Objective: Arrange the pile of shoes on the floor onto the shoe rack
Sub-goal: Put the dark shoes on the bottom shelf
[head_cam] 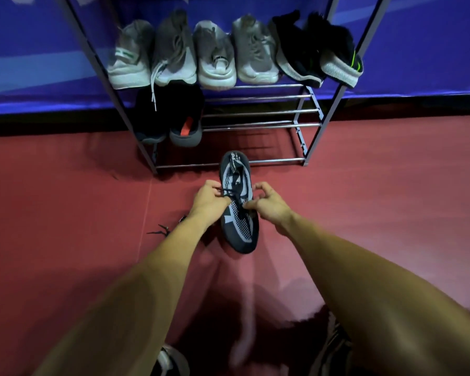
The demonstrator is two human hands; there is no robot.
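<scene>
Head view: a dark navy and grey knit sneaker (pixel 240 226) is held low over the red floor (pixel 364 185), just in front of the chrome-barred metal shoe rack (pixel 255 124), heel toward it. Its black laces (pixel 235 198) are pinched by the left hand (pixel 208 199) and the right hand (pixel 269 203) (fingers of both curled). Four pale grey sneakers (pixel 215 55) and two black shoes (pixel 299 55) are lined on the upper shelf; a black pair (pixel 168 118) is set below.
</scene>
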